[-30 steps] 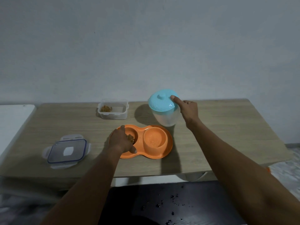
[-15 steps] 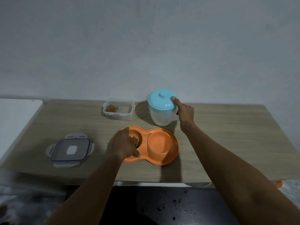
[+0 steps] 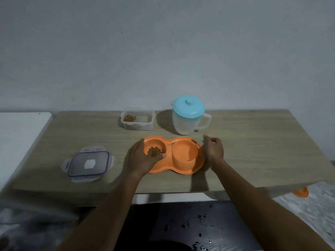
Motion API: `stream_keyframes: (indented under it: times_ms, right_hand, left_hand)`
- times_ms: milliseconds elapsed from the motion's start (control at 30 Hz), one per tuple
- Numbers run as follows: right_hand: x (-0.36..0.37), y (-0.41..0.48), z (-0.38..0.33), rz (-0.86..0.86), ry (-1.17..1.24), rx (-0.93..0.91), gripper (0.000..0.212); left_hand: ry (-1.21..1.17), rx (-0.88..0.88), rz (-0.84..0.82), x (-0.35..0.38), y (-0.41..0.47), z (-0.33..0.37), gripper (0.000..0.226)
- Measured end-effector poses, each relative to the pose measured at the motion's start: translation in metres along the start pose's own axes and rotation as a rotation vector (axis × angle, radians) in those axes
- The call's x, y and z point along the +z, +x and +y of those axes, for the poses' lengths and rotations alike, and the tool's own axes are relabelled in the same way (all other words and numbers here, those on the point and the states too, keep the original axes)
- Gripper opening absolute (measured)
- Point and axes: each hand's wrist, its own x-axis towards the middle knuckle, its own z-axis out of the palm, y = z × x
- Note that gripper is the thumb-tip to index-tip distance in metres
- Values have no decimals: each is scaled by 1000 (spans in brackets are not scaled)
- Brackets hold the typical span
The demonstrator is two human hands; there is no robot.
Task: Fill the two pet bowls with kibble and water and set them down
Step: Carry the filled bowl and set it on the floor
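Your left hand (image 3: 140, 159) clasps the left end of the orange double pet bowl (image 3: 174, 156), fingers curled over its far-left rim and the thumb laid along the near edge of the left well, so it is closed on the dish. That left well holds a small heap of brown kibble (image 3: 154, 151); the right well (image 3: 184, 153) looks filled with something clear, though the surface is hard to make out. Your right hand (image 3: 213, 150) sits just beside the right rim of the dish with the fingers loosely curled and holding nothing; whether it touches the rim you cannot tell. The dish lies flat on the wooden table (image 3: 253, 142), toward the near middle. Beyond it, on the far side, stands the clear jug (image 3: 188, 122) with its pale blue lid (image 3: 188, 106) on and its handle pointing right. To the left of the jug is the open clear container (image 3: 137, 119) with a little kibble in one corner. Its clip lid (image 3: 88, 163) lies flat at the near left, well apart.
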Motion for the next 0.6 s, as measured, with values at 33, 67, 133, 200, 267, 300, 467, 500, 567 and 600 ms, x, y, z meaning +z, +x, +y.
stream_keyframes:
  times_ms: [33, 67, 133, 200, 267, 300, 467, 500, 567, 600]
  right_hand:
    - [0, -8, 10, -5, -64, 1, 40]
    - [0, -14, 18, -11, -122, -9, 42]
    - [2, -27, 27, -37, -181, -21, 45]
    - [3, -38, 30, -60, -179, 0, 46]
    - [3, -43, 29, -76, -160, 43, 40]
    - [2, -45, 29, -79, -139, 60, 39]
    - [-6, -50, 34, -73, -19, 93, 42]
    - [-10, -51, 35, -78, 6, 99, 41]
    - [-23, -52, 36, -93, 70, 108, 38]
    - [-31, -51, 37, -100, 96, 108, 37]
  left_hand:
    - [-9, 9, 67, 1, -1, -8, 91]
    - [0, 17, 121, 0, -3, -14, 74]
    - [25, 5, 175, -5, -9, -17, 53]
    - [64, -8, 161, -15, -17, -11, 41]
    - [55, -49, 115, -21, -19, -3, 33]
    - [20, -73, 96, -24, -19, 1, 31]
    - [-98, -94, 103, -33, -28, 13, 33]
    - [-131, -98, 120, -33, -32, 16, 32]
    - [-217, -104, 146, -31, -43, 26, 31]
    - [-262, -105, 158, -29, -48, 32, 30]
